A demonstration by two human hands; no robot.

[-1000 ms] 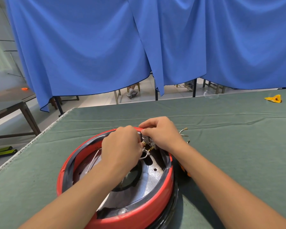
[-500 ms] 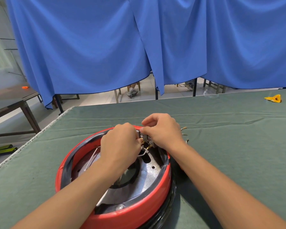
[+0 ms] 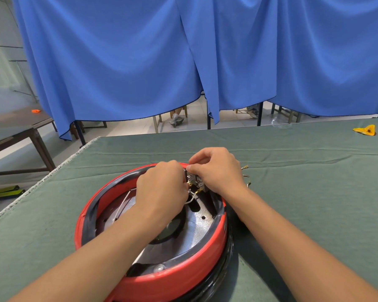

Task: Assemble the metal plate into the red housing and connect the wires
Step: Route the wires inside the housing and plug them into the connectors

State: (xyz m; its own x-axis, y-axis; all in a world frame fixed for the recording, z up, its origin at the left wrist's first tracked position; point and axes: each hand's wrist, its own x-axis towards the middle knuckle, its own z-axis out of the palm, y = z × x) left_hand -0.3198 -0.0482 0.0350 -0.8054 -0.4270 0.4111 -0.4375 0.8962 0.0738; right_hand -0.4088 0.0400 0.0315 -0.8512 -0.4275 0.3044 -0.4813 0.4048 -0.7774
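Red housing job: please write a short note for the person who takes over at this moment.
Left hand: pinches a white wire at the terminal block.
Right hand: grips the block at the far rim.
Done: metal plate sits inside the red housing.
Left: loose wire ends lie on the green cloth to the right, not connected yet.

Both hands — left, right — meet, fingers curled.

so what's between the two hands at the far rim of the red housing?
Head view: a small grey terminal block with brass connectors sits between the left hand and right hand, above the round red housing.
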